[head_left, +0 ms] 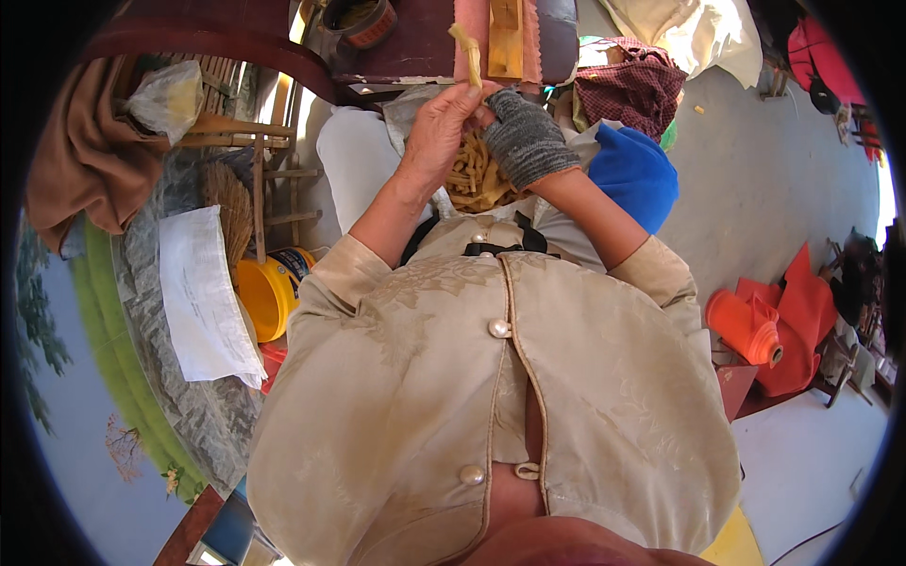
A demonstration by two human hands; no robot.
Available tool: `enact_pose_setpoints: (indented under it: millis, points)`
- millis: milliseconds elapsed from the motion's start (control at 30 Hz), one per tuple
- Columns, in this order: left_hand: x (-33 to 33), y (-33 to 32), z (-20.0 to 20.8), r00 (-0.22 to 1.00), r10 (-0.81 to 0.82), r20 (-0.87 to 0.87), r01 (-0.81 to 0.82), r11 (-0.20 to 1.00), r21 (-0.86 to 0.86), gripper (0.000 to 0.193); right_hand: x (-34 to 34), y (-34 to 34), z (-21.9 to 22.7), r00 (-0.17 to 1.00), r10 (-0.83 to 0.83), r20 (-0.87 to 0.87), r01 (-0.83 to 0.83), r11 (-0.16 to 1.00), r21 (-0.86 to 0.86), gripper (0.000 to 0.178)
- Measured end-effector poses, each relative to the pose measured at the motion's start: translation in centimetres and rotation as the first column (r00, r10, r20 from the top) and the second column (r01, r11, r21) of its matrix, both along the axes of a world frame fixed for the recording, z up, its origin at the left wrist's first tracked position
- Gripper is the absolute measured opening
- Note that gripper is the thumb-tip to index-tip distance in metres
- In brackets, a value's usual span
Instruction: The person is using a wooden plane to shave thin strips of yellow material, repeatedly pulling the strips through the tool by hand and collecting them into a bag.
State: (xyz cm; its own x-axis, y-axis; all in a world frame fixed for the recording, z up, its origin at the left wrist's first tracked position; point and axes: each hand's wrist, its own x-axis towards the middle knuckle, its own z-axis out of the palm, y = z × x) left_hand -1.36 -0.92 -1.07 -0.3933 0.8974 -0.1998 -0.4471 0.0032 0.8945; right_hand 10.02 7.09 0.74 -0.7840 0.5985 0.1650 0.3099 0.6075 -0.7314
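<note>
Upright between the fingertips of my left hand is a pale yellow, dried-looking strip, pinched at its lower end. My right hand wears a grey knitted fingerless glove and touches the left fingertips; its fingers are curled in, and whatever they hold is hidden. Below both hands, a heap of similar yellow-brown strips lies in a white bag on my lap. Just beyond my hands, a narrow yellowish wooden block rests on a pink cloth at the table's near edge.
A dark cup stands on the dark red table. At left are a wooden chair, a yellow bucket and a white cloth. To the right lie a checked cloth and a red-orange container.
</note>
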Motion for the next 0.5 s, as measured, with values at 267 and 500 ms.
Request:
enact_pose_setpoints:
  millis: [267, 500]
  points:
    - [-1.2, 0.1, -1.0, 0.974, 0.222, -0.043, -0.223, 0.975, -0.005, 0.019, 1.7, 0.6, -2.1, 0.99, 0.102, 0.099, -0.067, 0.949, -0.307, 0.03]
    - [0.9, 0.7, 0.9, 0.919, 0.015, -0.395, -0.107, 0.971, -0.213, 0.022, 1.8, 1.4, 0.2, 0.956, -0.187, -0.226, 0.011, 0.793, -0.609, 0.019]
